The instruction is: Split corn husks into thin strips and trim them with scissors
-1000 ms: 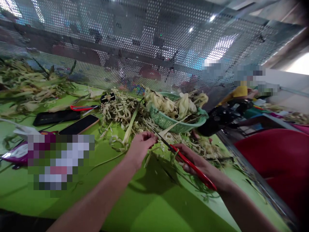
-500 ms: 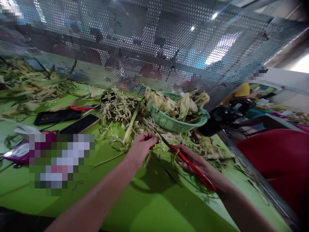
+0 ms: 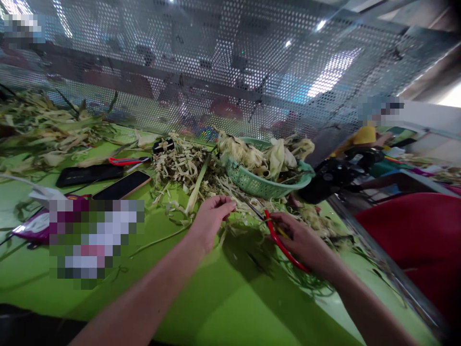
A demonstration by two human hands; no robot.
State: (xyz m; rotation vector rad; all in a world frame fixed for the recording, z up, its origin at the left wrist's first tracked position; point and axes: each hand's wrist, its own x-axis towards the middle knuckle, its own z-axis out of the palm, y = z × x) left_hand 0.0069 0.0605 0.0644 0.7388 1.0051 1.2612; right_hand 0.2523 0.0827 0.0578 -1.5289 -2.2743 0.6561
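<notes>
My right hand [image 3: 302, 240] grips a pair of red-handled scissors [image 3: 276, 238], their dark blades pointing up and left toward the basket. My left hand [image 3: 212, 221] is closed in a pinch just left of the blade tips; whatever lies between its fingertips is too small or hidden to name. Beneath both hands, thin plant scraps [image 3: 234, 230] lie on the green tabletop [image 3: 201, 298]. Just beyond is a heap of cut pale husk strips [image 3: 180, 168], with a long pale green leaf strip [image 3: 197, 187] across it.
A green plastic basket [image 3: 266, 185] of pale husks and fibres stands behind my hands. To the left lie two phones [image 3: 122, 185], another red-handled tool [image 3: 126, 161], a purple packet [image 3: 34, 228] and piled dry husks [image 3: 43, 125]. A perforated metal screen [image 3: 201, 72] rises behind; a red chair [image 3: 414, 235] is right.
My right hand has turned the scissors, with the handles swinging up and the blades drawing slightly right, away from my left fingertips. My left hand stays pinched in nearly the same spot.
</notes>
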